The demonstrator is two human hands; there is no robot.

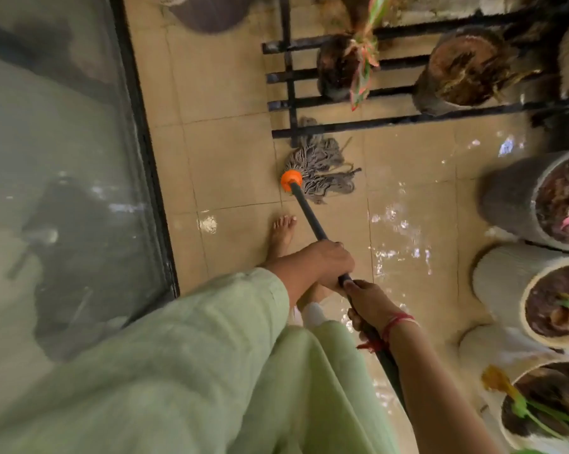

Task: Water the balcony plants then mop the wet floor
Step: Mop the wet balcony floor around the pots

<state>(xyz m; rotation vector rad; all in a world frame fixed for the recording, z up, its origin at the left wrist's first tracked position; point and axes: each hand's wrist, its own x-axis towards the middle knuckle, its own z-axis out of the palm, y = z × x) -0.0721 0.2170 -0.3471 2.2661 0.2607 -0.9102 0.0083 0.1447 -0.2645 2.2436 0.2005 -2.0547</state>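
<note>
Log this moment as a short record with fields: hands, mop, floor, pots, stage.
left hand: grips the mop handle, nearer the head
right hand: grips the same handle farther back; red thread at the wrist
mop head: grey strings on the tiles, beside the black railing
floor: beige tiles, wet sheen right of the handle
pots: white ribbed, along the right edge
stage: mopping, water not yet cleared

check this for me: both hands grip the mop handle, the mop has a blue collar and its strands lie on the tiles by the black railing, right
One slip: the head view shows an orange collar, not blue. The rest holds: left hand and right hand grip the mop handle, and the strands lie on the tiles by the black railing.
</note>
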